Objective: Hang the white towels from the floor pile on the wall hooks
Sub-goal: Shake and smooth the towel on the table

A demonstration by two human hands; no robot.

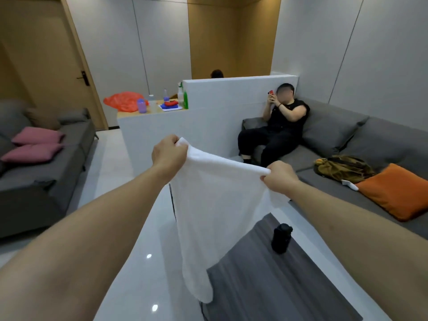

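Head view: the step in hand looks like the carry, with one white towel (208,205) already lifted and spread between both hands, not yet hung; no wall hooks and no floor pile show in this view, so the next move calls for turning toward wherever the hooks are and bringing the top edge up to one.

The left hand (169,156) sits just above centre, at about eleven o'clock, its grip clenched on one upper corner of the towel; the right hand (279,177) is at about two o'clock from centre and a little lower, its grip pinched shut on the other corner; the top edge runs taut between them, sloping down toward the right hand. Both forearms reach forward, nearly straight, entering from the seven and four o'clock corners.

The towel hangs free below the hands, its tail drooping toward six o'clock over the pale floor (139,262) and the edge of a grey rug (266,286); a black bottle (281,237) stands on the rug just beside the cloth; a seated person (278,126) is on the sofa at one o'clock, well apart.
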